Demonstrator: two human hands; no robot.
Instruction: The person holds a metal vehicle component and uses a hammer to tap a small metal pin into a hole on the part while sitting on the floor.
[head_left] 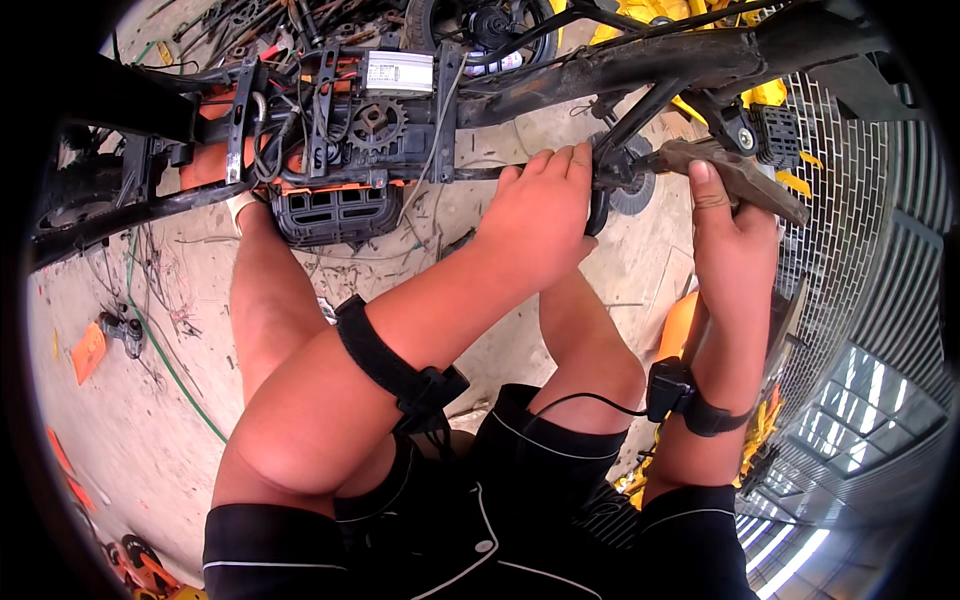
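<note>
My left hand (pixel 535 210) is closed around a black part (pixel 598 215) on the lower rail of a black vehicle frame (pixel 540 85), its fingers over the top. To its right, my right hand (pixel 732 235) grips a long, dark, flat, worn piece (pixel 780 198), thumb on top; its left end reaches a dark joint beside a small toothed wheel (pixel 630 200). Left of my hands, the frame carries a sprocket (pixel 376 128), a silver-labelled box (pixel 398 71), cables and crossbars, with a black slotted housing (pixel 335 218) below.
My legs (pixel 280 300) are spread under the frame. A concrete floor (pixel 150 420) holds scraps, a green hose (pixel 180 380) and orange pieces (pixel 88 352). Metal rods (pixel 240 25), a tyre (pixel 430 30) and yellow parts (pixel 625 18) lie beyond; a brick wall (pixel 820 280) stands at right.
</note>
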